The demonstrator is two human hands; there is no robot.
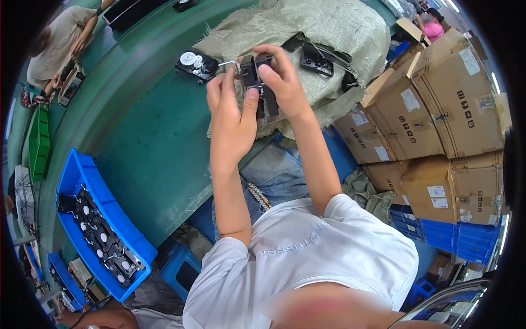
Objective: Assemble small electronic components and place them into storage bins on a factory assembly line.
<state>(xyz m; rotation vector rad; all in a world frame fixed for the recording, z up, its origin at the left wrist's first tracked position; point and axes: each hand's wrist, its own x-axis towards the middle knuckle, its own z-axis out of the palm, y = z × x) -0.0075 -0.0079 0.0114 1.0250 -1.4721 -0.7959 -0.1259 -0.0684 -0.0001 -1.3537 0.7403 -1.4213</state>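
Note:
Above the near edge of the sack, my left hand (233, 118) and my right hand (285, 85) both grip a black plastic mechanism (250, 74). A bent metal rod (229, 63) sticks out on its left side. My right thumb and fingers wrap its upper part, and my left thumb presses low on it. The fingers hide much of the mechanism. To its left lies a black gear assembly (198, 64) with white gears. Another black plastic part (316, 60) rests on the pale woven sack (345, 27), right of my right hand.
A blue bin (118, 211) with several black mechanisms stands on the green table (148, 148) at left. Cardboard boxes (449, 98) are stacked at right above blue crates (438, 236). Across the table a co-worker (63, 44) handles parts. A green bin (39, 142) sits far left.

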